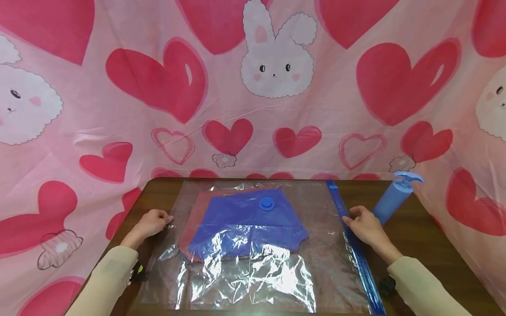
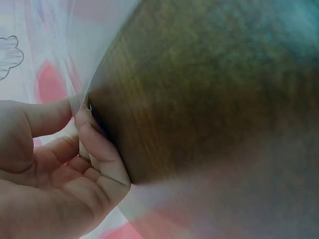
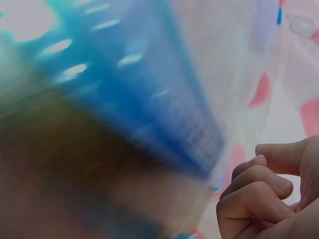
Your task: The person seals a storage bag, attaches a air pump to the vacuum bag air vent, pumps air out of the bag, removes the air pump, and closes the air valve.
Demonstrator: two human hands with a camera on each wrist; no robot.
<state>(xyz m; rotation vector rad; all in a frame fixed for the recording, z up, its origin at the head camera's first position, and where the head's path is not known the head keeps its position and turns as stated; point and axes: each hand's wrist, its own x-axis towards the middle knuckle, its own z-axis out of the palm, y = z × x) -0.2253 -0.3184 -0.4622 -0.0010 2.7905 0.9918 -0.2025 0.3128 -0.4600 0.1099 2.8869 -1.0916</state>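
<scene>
A clear vacuum storage bag [image 1: 328, 263] lies flat across the table, with folded blue fabric [image 1: 247, 219] and reddish-pink fabric [image 1: 197, 215] inside. A round blue valve [image 1: 266, 203] shows over the blue fabric. My left hand [image 1: 154, 222] pinches the bag's left edge between thumb and fingers, seen close in the left wrist view. My right hand [image 1: 365, 224] is at the blue zip strip [image 1: 356, 252], thumb tip overlapping it in the head view. In the right wrist view its fingers [image 3: 256, 189] are curled near the thumb; I cannot tell whether they grip plastic.
A blue hand pump [image 1: 393, 199] stands tilted in view just beyond my right hand. A blue slider [image 1: 333, 187] sits at the strip's far end. The dark wooden table [image 1: 415, 245] ends at a pink heart-and-rabbit cloth [image 1: 276, 114] behind and on both sides.
</scene>
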